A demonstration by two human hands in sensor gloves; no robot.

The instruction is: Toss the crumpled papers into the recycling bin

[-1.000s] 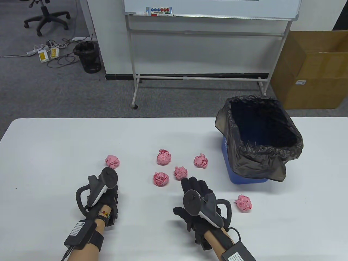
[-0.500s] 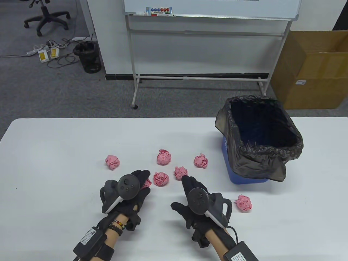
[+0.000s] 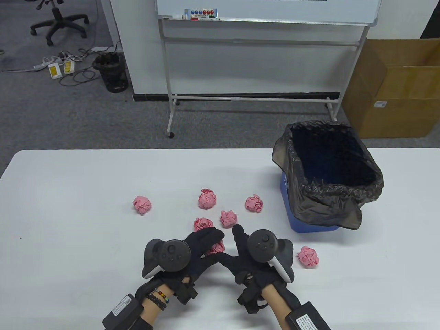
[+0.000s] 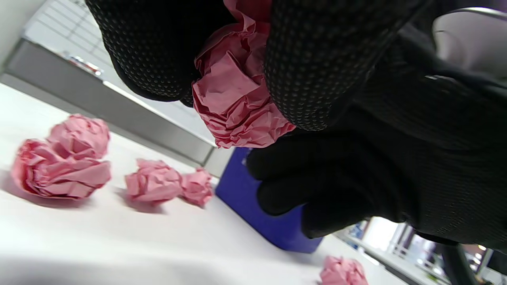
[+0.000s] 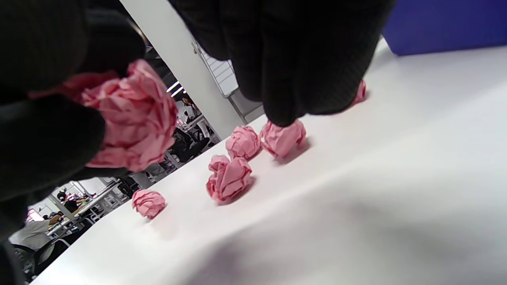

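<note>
Holding paper ball (image 4: pixel 237 87) in left hand (image 3: pixel 192 256), fingertips (image 4: pixel 317 71) pinching it above table (image 3: pixel 68 206), well short of bin (image 3: pixel 330 182).

Risk, judged: pinch shallow; ball may slip, or light paper fall short of bin at right.

Right hand (image 3: pixel 251 261) just beside left, fingers half curled, holding nothing; whether it touches ball, cannot tell. Six other balls lie on table.

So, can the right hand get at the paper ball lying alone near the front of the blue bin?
Probably yes. That paper ball lies just right of the right hand with only bare table between them, and the right hand holds nothing. The left hand grips another ball.
</note>
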